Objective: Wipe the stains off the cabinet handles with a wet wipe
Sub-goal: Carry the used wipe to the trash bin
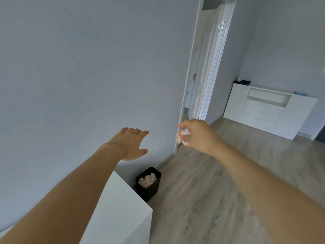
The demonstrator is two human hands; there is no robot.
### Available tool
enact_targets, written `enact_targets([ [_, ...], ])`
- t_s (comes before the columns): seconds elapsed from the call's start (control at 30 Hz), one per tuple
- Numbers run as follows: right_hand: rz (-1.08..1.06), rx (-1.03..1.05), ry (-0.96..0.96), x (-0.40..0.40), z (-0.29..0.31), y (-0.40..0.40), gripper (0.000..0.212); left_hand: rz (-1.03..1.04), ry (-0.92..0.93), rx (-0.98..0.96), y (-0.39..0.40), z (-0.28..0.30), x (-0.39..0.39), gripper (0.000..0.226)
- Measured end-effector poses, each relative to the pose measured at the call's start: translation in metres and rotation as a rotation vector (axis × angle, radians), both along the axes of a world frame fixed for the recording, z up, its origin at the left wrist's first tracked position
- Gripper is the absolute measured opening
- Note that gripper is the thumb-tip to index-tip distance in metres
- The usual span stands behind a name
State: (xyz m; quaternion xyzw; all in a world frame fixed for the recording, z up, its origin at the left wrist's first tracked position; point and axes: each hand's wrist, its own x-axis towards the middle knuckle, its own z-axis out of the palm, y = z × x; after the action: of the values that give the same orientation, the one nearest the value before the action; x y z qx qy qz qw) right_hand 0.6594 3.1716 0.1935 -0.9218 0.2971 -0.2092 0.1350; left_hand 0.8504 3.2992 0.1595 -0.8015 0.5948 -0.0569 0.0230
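Two hands extended: left hand point(131, 142) spread wide, holding nothing; right hand point(195, 133) grips crumpled, orange-stained wipe point(183, 135), up above black bin point(148, 183) w/ used wipes.

Crumpled wipe point(183, 135) mostly hidden inside curled right hand point(197, 134); white surface point(121, 208) cut off at bottom edge; handles on far cabinet point(263, 110) too small to judge.

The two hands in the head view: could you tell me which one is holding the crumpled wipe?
The right hand grips the crumpled, orange-stained wipe; the left hand is spread open and holds nothing.
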Motion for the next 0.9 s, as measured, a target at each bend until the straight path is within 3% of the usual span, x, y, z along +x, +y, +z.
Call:
enact_targets([
  [0.23, 0.103, 0.107, 0.004, 0.039, -0.018, -0.138, 0.032, 0.080, 0.003, 0.045, -0.126, -0.021, 0.022, 0.068],
  [0.63, 0.224, 0.058, 0.153, 0.129, -0.077, -0.336, 0.030, 0.228, 0.123, 0.113, -0.295, -0.098, 0.097, 0.068],
  [0.9, 0.415, 0.176, 0.253, 0.251, -0.150, -0.437, 0.026, 0.376, 0.217, 0.207, -0.371, -0.171, 0.166, 0.067],
])
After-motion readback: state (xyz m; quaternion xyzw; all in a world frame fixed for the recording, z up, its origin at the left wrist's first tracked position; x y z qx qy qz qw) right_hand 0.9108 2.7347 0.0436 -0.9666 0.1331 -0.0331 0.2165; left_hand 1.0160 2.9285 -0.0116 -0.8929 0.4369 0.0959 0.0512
